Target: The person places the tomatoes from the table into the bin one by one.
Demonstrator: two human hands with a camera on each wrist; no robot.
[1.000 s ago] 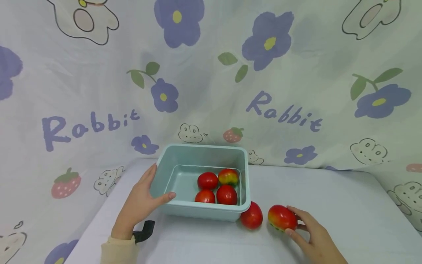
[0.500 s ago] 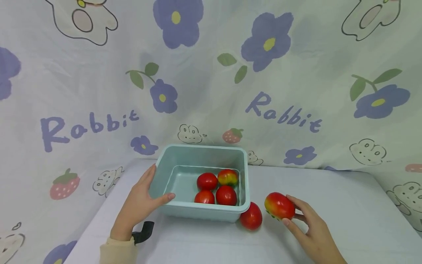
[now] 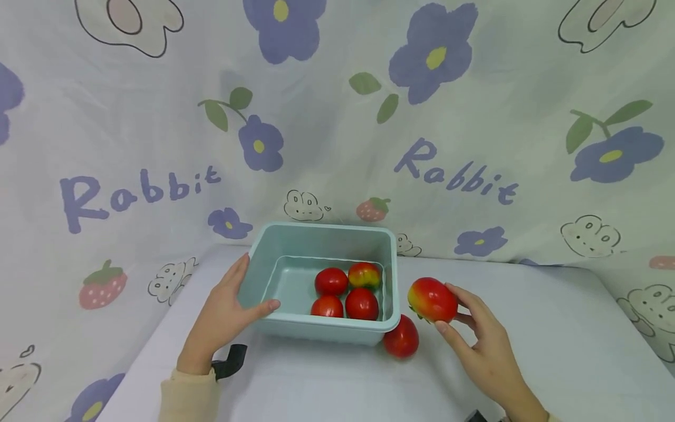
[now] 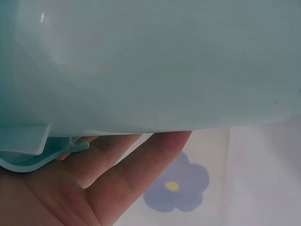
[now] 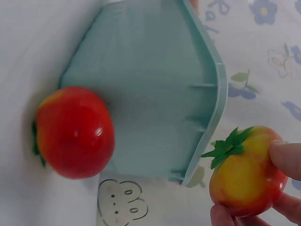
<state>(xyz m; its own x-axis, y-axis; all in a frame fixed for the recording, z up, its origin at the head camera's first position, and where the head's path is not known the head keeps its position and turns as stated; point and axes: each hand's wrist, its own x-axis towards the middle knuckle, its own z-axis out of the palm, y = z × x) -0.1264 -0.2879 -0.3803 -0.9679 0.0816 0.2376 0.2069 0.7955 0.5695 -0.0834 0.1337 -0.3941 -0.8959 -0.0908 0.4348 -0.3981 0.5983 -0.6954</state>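
My left hand [image 3: 218, 319] grips the near left corner of a pale blue-green plastic bin [image 3: 321, 332], thumb over the rim. In the left wrist view its fingers [image 4: 136, 172] lie against the outer wall. My right hand [image 3: 487, 346] pinches a red and yellow tomato [image 3: 433, 299] between thumb and fingers. It is in the air, right of the bin. Green leaves show on this held tomato [image 5: 247, 172] in the right wrist view. Another red tomato [image 3: 402, 338] lies on the table by the bin's near right corner. Several tomatoes [image 3: 362, 303] sit in the bin's right half.
A white cloth covers the table [image 3: 327, 387]. Behind the bin hangs a printed curtain [image 3: 327, 146] with purple flowers and rabbits. A black strap [image 3: 230, 361] sits at my left wrist.
My right hand has lifted the tomato off the table and moved it up and left, nearer the bin. My left hand and the bin have stayed in place. The head view has tilted slightly down.
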